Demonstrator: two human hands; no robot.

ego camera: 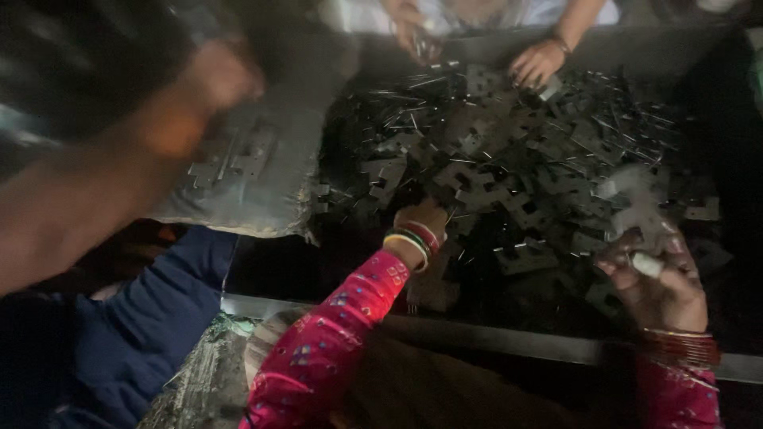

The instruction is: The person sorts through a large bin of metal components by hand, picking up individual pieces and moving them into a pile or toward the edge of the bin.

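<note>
My left hand point(218, 75) is blurred by motion at the upper left, over a grey sheet point(262, 199) that carries a few flat metal plates point(253, 155). Its fingers look curled, but I cannot tell whether it holds anything. My right hand is out of view. A big heap of dark stamped metal plates and thin pins point(509, 151) fills a tray in the middle. A co-worker in pink sleeves and bangles has one hand point(421, 222) in the heap. That person's other hand point(656, 278) holds a pale metal plate point(636, 202).
Across the tray, another person's two hands point(536, 62) pick among the plates at the far edge. A metal rim point(509, 338) runs along the tray's near side. Blue cloth point(151, 318) lies at the lower left, and a dusty sack point(203, 381) sits below the rim.
</note>
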